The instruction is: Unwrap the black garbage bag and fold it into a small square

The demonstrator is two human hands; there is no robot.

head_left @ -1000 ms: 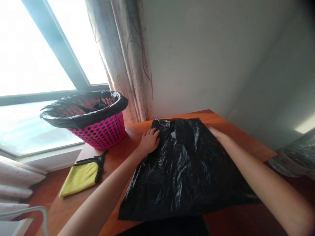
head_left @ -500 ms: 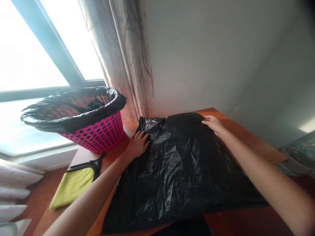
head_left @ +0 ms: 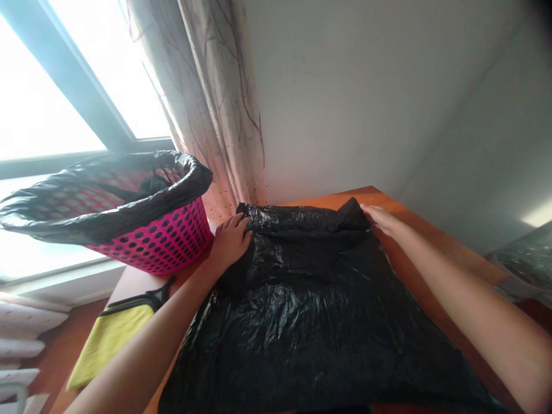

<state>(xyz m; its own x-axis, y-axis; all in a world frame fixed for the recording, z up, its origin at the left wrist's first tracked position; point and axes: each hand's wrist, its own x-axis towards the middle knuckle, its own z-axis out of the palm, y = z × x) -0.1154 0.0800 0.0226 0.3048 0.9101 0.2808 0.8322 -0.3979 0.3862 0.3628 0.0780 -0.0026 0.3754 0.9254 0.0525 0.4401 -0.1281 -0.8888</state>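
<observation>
A black plastic bin bag point(head_left: 310, 310) is spread over the wooden table in front of me, creased and shiny. My left hand point(head_left: 230, 241) lies on its far left edge, fingers stretched over the plastic. At the far right corner, my right hand point(head_left: 382, 219) grips the bag's edge, and a small flap of plastic stands up beside the fingertips. The fingertips are partly hidden behind that flap. Left of the bag stands a pink perforated basket point(head_left: 161, 244), with another black bag lining it and folded over its rim.
A yellow cloth pouch with dark trim point(head_left: 112, 333) lies on the table point(head_left: 435, 247) near my left forearm. Behind are a window point(head_left: 56, 86), a patterned curtain point(head_left: 207, 86) and a grey wall point(head_left: 345, 103). Something clear and plastic-looking point(head_left: 526, 261) sits beyond the table's right side.
The bag's far edge has straightened, and a flap has risen at its right corner. My right hand has shifted slightly right. My view has moved a little, bringing the basket further left.
</observation>
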